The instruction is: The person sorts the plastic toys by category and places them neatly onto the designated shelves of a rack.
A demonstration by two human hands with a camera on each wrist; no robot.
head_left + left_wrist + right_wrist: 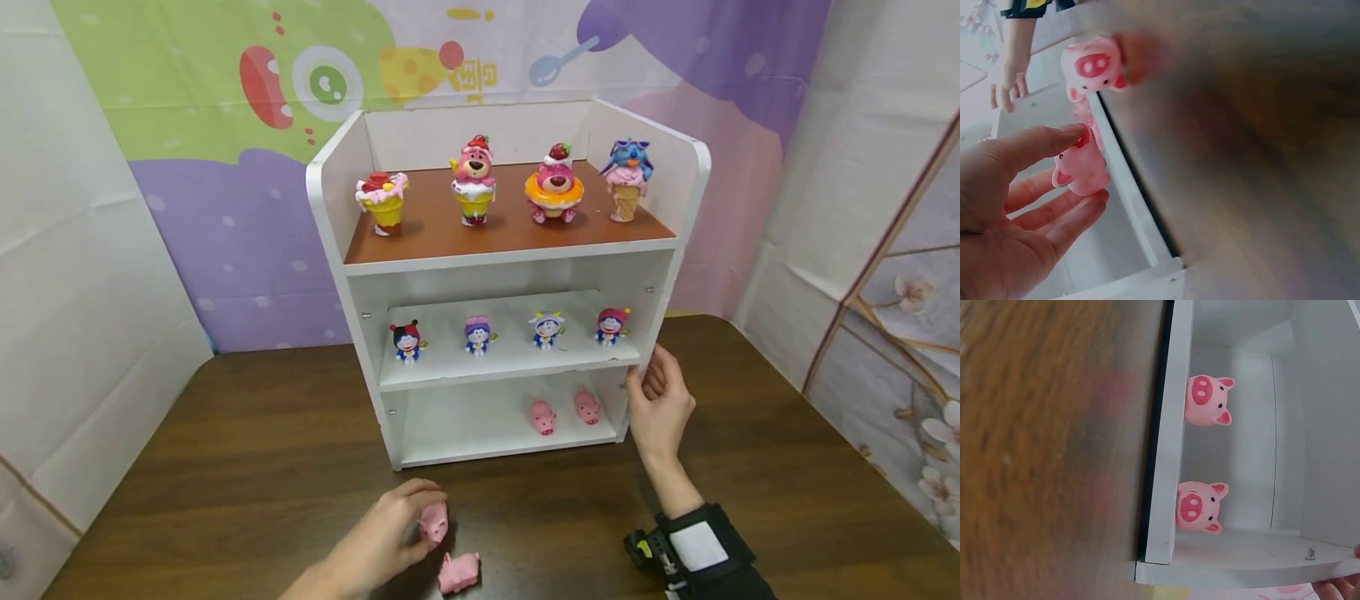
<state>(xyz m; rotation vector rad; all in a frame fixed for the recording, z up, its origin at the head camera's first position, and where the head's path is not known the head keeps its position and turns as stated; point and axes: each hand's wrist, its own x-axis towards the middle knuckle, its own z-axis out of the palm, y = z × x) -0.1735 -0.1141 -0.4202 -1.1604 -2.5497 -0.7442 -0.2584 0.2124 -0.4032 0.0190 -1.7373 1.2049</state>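
My left hand [388,533] pinches a pink pig figurine [433,523] between thumb and fingers, in front of the white shelf unit [517,457]. In the left wrist view the thumb lies at the snout of the held pig [1084,164]. Another pink pig [458,572] stands on the table right by that hand. My right hand [663,407] holds the right side panel of the shelf unit, thumb in front and fingers behind. Two more pigs [543,417] [1204,400] sit on the right part of the bottom shelf, facing out.
Several small blue figurines [546,330] line the middle shelf. On the brown top shelf stand several bear and ice-cream figurines [554,185]. The wooden table [247,467] spreads around the unit, with a patterned cloth [247,250] behind.
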